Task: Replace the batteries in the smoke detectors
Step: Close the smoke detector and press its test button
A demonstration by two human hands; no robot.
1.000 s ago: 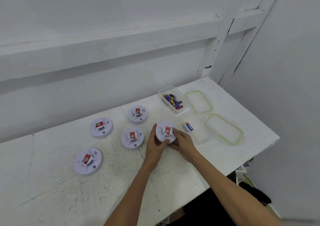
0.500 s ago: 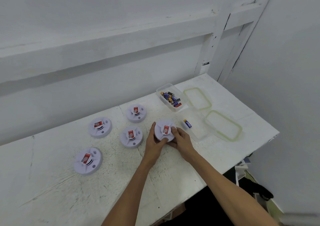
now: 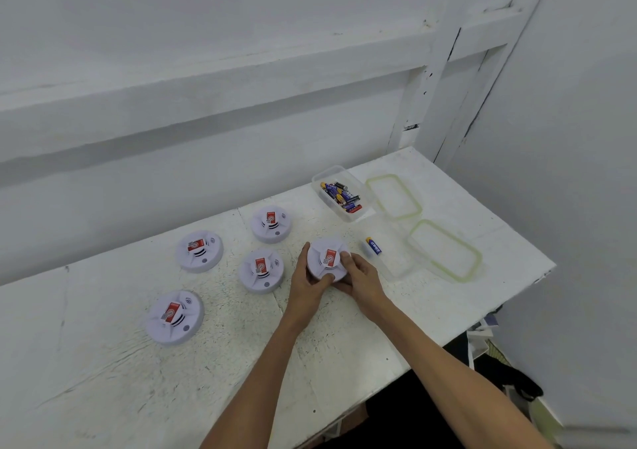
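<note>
Barely anything has shifted: my left hand (image 3: 306,286) and right hand (image 3: 362,281) clasp the smoke detector (image 3: 325,259) between them by its rim. A slipping twist could shoot it into the loose battery (image 3: 373,246) just beyond my right hand. It lies face up and round, so has no long axis; its red label runs away from me.

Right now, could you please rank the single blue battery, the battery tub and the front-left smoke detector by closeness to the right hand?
1. Single blue battery, just beyond the right hand.
2. Battery tub, farther back.
3. Front-left smoke detector, far left.
</note>
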